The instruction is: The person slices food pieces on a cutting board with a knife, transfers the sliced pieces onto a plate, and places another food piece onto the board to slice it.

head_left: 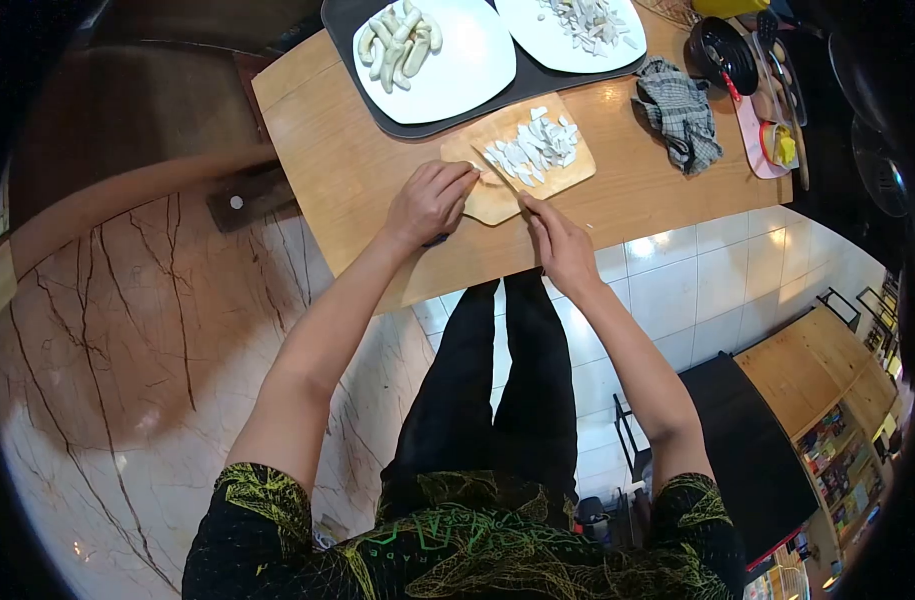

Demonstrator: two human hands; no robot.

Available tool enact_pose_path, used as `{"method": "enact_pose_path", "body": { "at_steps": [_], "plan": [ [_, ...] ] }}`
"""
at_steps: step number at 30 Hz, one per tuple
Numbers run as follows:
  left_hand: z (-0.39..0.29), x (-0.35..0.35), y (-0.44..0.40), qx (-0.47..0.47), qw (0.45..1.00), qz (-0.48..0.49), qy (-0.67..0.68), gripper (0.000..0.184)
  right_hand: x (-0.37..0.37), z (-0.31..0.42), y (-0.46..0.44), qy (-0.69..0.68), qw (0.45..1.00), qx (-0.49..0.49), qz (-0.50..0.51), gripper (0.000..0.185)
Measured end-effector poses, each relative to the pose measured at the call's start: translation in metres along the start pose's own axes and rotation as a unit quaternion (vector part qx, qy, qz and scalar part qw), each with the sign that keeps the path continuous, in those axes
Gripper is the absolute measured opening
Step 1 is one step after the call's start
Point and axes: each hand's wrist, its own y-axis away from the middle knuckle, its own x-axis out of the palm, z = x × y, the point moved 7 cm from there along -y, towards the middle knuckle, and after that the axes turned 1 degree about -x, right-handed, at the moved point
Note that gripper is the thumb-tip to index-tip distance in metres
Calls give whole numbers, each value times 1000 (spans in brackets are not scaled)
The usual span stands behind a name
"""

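Note:
My right hand (563,245) is closed round the handle of a knife (504,178), its blade lying across a wooden cutting board (490,212). On the board's left side, the fingers of my left hand (433,205) are bent and pinched together close to the blade. A pale bit of peeled banana shows at these fingertips; the rest is hidden by the hand. Right of the blade lies a loose pile of whitish banana slices (543,142). Beyond the board, whole peeled bananas (402,45) rest on a white plate (473,70).
A dark tray (403,127) carries that plate and a second white plate (538,50) with more slices (593,25). To the right lie a checked cloth (683,115), a black pan (726,58) and a pink board (756,145). The wooden table (328,160) ends just before my legs.

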Motion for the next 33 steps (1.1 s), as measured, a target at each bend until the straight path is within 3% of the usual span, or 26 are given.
{"method": "enact_pose_path", "body": {
  "at_steps": [8, 25, 33],
  "plan": [
    [3, 2, 4, 6, 1000, -2, 1, 39, -4, 14, 31, 146, 988, 3, 55, 49],
    [1, 3, 3, 4, 1000, -9, 0, 32, 33, 25, -26, 220, 968, -13, 116, 64],
    [2, 1, 3, 1, 1000, -1, -10, 33, 8, 3, 19, 205, 973, -27, 107, 63]
  ]
}}
